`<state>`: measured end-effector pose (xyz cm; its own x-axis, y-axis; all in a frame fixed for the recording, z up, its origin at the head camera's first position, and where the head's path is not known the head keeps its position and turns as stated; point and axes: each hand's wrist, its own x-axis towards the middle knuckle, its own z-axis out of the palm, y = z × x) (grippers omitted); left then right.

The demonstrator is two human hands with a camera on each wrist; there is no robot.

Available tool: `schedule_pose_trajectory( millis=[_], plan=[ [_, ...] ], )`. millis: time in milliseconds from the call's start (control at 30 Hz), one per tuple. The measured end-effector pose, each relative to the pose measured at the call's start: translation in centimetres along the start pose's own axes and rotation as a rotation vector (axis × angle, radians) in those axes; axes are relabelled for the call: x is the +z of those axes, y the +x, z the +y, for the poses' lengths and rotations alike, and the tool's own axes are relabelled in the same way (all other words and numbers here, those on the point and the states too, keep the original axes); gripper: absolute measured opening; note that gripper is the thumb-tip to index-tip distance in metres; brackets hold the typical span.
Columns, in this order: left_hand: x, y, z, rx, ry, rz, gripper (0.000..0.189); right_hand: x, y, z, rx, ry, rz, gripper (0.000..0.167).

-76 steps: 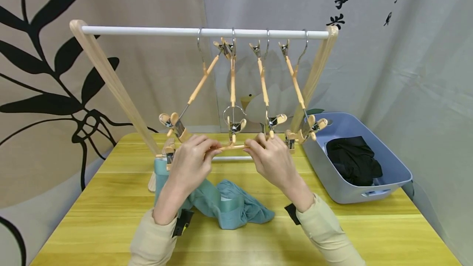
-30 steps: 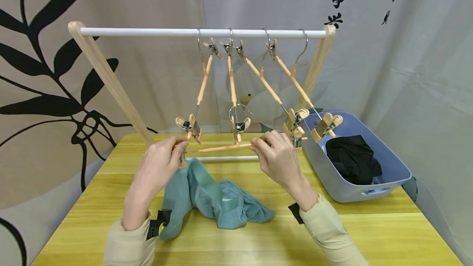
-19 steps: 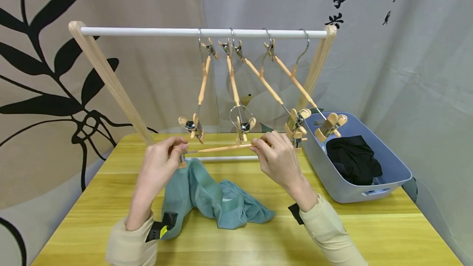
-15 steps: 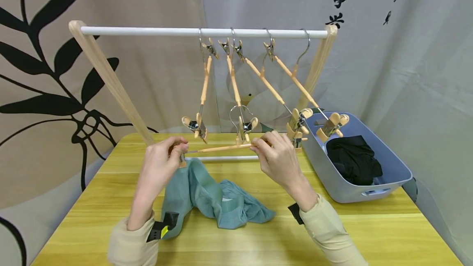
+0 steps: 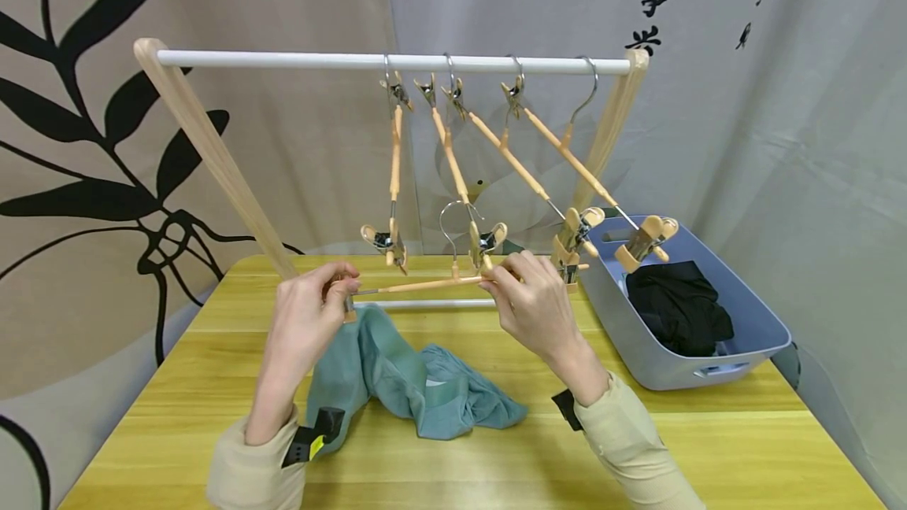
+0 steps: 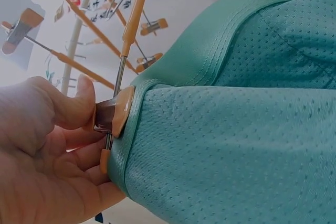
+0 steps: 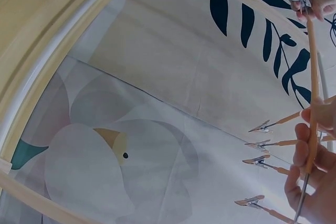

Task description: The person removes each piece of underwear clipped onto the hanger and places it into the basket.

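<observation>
A clip hanger [image 5: 428,285] is held level above the table, its hook pointing up. My left hand [image 5: 305,313] pinches the wooden clip [image 6: 124,111] at its left end, thumb on one side and fingers behind. Caught in that clip is the waistband of a teal perforated fabric garment [image 6: 226,140], whose rest lies bunched on the table. With thumb and fingers, my right hand [image 5: 534,305] grips the bar right of the hook. The hanger's other clip [image 5: 569,270] hangs past that hand, with no fabric visible in it.
Several bare clip hangers [image 5: 505,149] hang askew from the white rail [image 5: 283,60] of a wooden rack, close above my hands. At right, a blue-grey basket [image 5: 751,329] holds a black cloth [image 5: 676,309]. The wooden table [image 5: 425,474] extends under everything.
My left hand has moved from near the hanger's middle out to its left clip; my right hand shifted slightly right. The rack's hangers have swung, still turning slightly over the last half second.
</observation>
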<state>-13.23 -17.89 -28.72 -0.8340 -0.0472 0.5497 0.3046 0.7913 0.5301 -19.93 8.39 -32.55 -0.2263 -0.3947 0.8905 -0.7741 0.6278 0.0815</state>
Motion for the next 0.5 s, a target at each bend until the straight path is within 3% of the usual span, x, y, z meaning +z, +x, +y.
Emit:
schedule_pose_trajectory(
  millis=[500],
  plan=[
    [-0.02,-0.12,0.06,0.049,0.019,0.050,0.017,-0.08,-0.03,0.06,0.003,0.024,0.004,0.013]
  ],
)
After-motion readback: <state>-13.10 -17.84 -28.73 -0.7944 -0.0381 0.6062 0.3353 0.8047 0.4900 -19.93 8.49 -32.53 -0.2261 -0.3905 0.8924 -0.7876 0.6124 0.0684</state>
